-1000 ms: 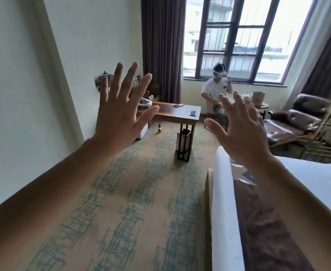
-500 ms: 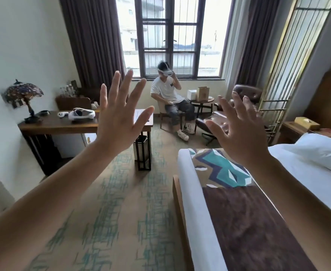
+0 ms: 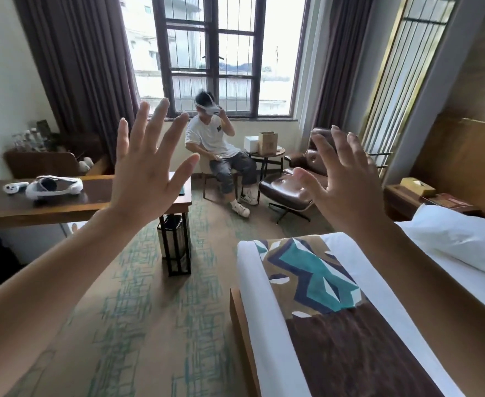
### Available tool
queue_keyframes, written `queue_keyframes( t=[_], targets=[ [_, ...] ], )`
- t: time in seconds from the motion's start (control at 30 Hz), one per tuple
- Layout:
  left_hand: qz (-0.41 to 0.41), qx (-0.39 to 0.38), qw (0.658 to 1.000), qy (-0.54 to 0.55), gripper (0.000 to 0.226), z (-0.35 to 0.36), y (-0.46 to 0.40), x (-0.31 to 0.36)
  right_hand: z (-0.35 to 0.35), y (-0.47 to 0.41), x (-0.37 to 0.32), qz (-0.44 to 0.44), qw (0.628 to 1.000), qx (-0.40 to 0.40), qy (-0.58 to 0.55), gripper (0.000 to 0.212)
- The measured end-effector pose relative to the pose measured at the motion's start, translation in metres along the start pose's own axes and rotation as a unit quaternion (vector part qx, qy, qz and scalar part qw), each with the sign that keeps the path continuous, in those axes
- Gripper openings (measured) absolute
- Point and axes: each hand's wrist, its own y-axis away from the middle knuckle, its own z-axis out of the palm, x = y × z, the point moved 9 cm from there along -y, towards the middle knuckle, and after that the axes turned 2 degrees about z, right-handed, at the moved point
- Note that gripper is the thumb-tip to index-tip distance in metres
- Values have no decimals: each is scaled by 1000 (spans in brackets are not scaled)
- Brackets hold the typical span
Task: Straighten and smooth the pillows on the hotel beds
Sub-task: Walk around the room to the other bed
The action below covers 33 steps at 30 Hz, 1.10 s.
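Hands up and spread: my left hand [image 3: 146, 179] and right hand [image 3: 347, 190] both hold nothing, fingers straight, out in front of me above the carpet. Only one pillow [image 3: 461, 242] shows, at three o'clock on the bed [image 3: 264, 310], well apart from both hands. My worry is reaching across from the foot end, dragging the patterned bed runner [image 3: 312, 276] askew, or rumpling the sheet while leaning over.

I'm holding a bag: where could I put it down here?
Bare spots: the desk between the white headset and the left hand; the bed between runner and pillow. The round side table is crowded with boxes.
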Motion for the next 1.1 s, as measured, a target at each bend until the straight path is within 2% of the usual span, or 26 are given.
queue_keyframes(
  t=[0.23,0.43,0.73,1.1],
  targets=[
    [41,-6,998,43,66,113,-70,-87,86,-89,-19,53,998,-4,38,75],
    [91,-3,992,88,66,198,-149,-148,127,-166,-33,99,993,16,66,80],
    [94,-9,980,176,68,364,-212,-158,216,-238,14,154,981,2,117,76],
    [110,-10,974,198,70,549,-346,-151,338,-386,108,182,976,21,115,72]
  ],
)
